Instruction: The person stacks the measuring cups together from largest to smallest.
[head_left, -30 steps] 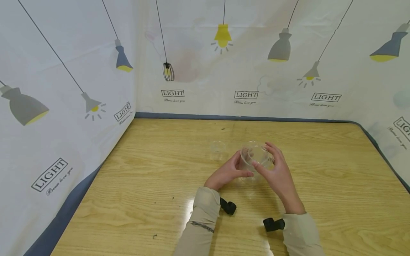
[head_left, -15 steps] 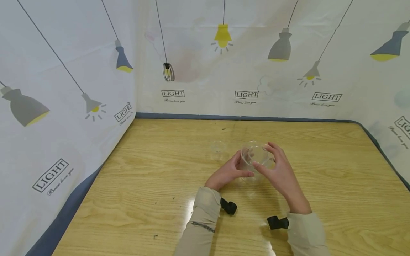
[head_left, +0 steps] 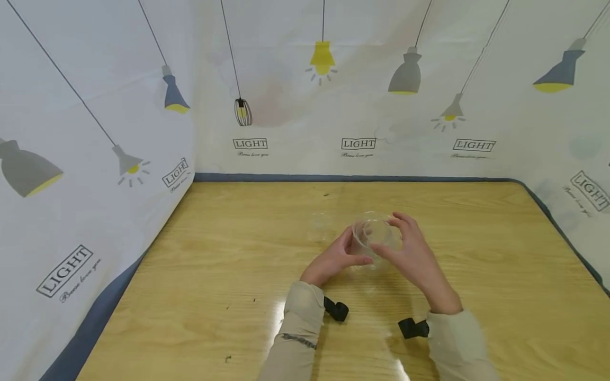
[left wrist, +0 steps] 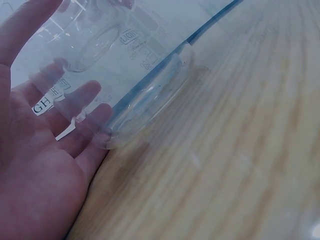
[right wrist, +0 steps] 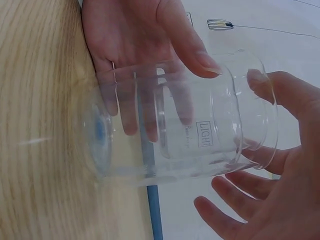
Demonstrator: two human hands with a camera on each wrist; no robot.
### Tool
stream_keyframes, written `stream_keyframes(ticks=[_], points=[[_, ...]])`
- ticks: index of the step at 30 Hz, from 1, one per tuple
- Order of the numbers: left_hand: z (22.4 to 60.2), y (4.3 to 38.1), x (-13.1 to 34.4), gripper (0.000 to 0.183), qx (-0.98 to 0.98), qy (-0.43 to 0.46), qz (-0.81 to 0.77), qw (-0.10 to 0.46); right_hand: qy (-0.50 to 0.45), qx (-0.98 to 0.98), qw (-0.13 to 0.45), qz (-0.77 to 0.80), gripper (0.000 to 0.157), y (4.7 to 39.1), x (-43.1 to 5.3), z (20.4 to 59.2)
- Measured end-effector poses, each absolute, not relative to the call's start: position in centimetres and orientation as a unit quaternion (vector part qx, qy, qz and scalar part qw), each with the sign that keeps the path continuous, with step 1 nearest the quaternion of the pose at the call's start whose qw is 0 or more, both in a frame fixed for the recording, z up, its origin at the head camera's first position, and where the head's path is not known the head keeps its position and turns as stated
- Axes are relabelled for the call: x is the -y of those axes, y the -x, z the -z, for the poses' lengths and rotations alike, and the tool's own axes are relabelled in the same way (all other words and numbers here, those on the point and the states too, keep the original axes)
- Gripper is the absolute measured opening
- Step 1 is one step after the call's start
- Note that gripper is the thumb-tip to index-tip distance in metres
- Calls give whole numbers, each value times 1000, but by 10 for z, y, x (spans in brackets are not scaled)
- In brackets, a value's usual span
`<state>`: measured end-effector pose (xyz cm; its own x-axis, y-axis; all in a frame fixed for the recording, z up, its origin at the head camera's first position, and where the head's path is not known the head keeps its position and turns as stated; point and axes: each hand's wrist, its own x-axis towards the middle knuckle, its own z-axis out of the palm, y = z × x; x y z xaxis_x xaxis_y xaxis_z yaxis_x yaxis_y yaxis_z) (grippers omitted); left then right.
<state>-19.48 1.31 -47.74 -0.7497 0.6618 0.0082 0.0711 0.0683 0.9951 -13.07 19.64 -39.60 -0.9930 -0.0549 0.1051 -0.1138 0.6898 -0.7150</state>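
A clear glass beaker (right wrist: pixel 132 172) with faint printed marks stands upright on the table. Behind and around its side goes my left hand (head_left: pixel 335 256), thumb in front and fingers across the far wall, gripping it; those fingers show through the glass in the right wrist view. A smaller clear cup (right wrist: pixel 257 117) sits part-way down inside the beaker, its flared rim above the beaker's mouth. My right hand (head_left: pixel 413 259) holds this rim between thumb and fingers, the other fingers spread beside the wall.
Another small clear round piece (head_left: pixel 320 227) rests on the wooden table (head_left: pixel 214 254), just left of the beaker and farther back. A white lamp-printed curtain (head_left: pixel 286 116) closes off the back and sides. Black wrist mounts (head_left: pixel 336 310) stick inward from the sleeves.
The head view has shifted slightly, moving the whole scene a little left and down. My right wrist swung slightly outward early on. Both hands keep their hold on the glassware.
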Motion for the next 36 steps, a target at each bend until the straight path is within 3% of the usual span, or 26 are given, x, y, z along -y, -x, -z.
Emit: stream_keyframes(ticks=[21, 36], points=[[450, 185, -5, 78, -687, -273, -628, 243, -75, 957, -17, -279, 69, 141, -193, 369], [452, 184, -8, 80, -681, -266, -636, 247, -64, 971, -52, -222, 68, 147, -193, 362]])
